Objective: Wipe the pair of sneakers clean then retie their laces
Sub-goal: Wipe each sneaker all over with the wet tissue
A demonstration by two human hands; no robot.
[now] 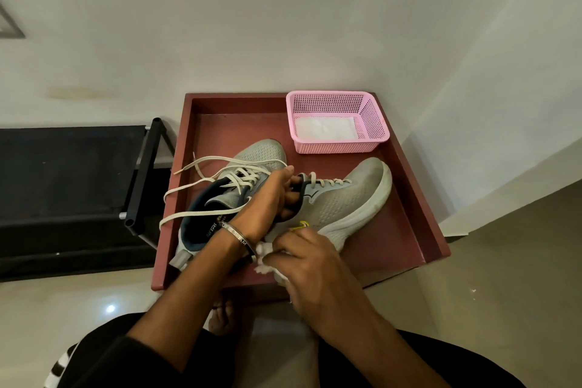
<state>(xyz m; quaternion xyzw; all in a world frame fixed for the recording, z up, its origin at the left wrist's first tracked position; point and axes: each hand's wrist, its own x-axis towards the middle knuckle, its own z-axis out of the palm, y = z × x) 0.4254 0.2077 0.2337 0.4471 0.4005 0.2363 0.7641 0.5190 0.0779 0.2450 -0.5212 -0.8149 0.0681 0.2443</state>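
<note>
Item: pair of grey sneakers on a red tray (419, 198), wiping step in hand. Right sneaker (343, 198) lies tipped on its side toward the tray's right wall, toe pointing to the far right, white sole outward; the left hand (267, 198) reaches across from the left, fingers curled into its collar, steadying it. Right hand (302, 258) pinches a crumpled white cloth (263, 257) against the heel side, by the yellow mark. Left sneaker (220, 198) sits just beside, upright, its cream laces (201, 179) undone and trailing over the tray's left rim. Judgement: the wipe looks partway along on one shoe; the lacing is not yet begun. To do it well, keep the collar grip firm so the shoe does not roll, work the cloth in short strokes along the sole edge toward the toe, and turn the cloth to a fresh face as it soils. Room: the shoe's toe lies close to the right wall, so little travel that way; a pink basket (371, 123) with a white folded sheet inside stands in the far right corner, just beyond the toes. Bare tray floor shows at the far left. A black rack (145, 173) stands just beside the left rim; loose laces could snag there.
</note>
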